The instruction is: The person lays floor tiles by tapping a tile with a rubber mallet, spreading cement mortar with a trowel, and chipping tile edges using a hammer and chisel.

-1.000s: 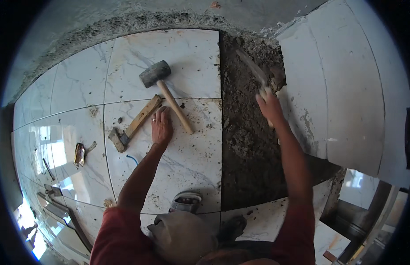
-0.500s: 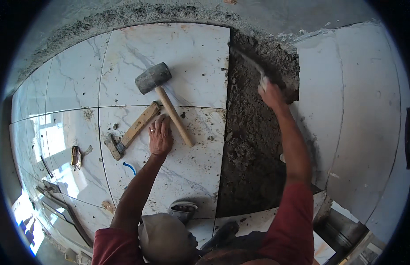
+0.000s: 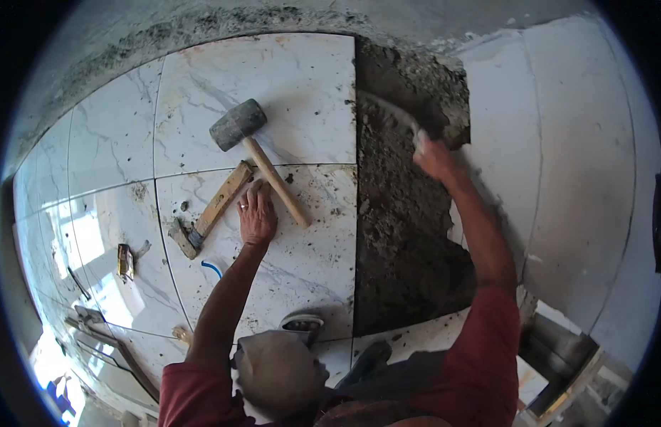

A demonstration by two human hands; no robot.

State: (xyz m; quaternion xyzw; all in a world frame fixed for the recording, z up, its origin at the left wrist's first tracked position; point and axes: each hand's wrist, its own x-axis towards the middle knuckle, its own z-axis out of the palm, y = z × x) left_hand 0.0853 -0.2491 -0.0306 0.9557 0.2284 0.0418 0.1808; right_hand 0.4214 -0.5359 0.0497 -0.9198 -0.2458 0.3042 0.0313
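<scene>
My right hand [image 3: 436,158] is closed round the handle of a trowel [image 3: 391,109], its long grey blade seen nearly edge-on and blurred. The blade lies across dark, rough mortar [image 3: 394,213] filling a gap in the floor. My left hand [image 3: 258,215] rests with fingers stretched out on a white marbled tile [image 3: 302,277], holding nothing. Just right of it lies the wooden handle of a rubber mallet [image 3: 239,125], whose black head points away from me. At its left lies a hammer-like tool with a flat wooden handle [image 3: 223,199] and a mortar-crusted end.
A pale wall [image 3: 497,128] borders the mortar on the right; a rough concrete edge [image 3: 202,35] runs along the far side. A blue curved strip [image 3: 212,267] and a small yellow-and-dark packet [image 3: 125,262] lie on the left tiles. Mortar crumbs dot the tiles. A shoe [image 3: 302,324] stands nearby.
My right hand and the trowel have drawn slightly nearer over the mortar, leaving a smoother patch behind the blade. The view has shifted a little; my left hand stays on the tile.
</scene>
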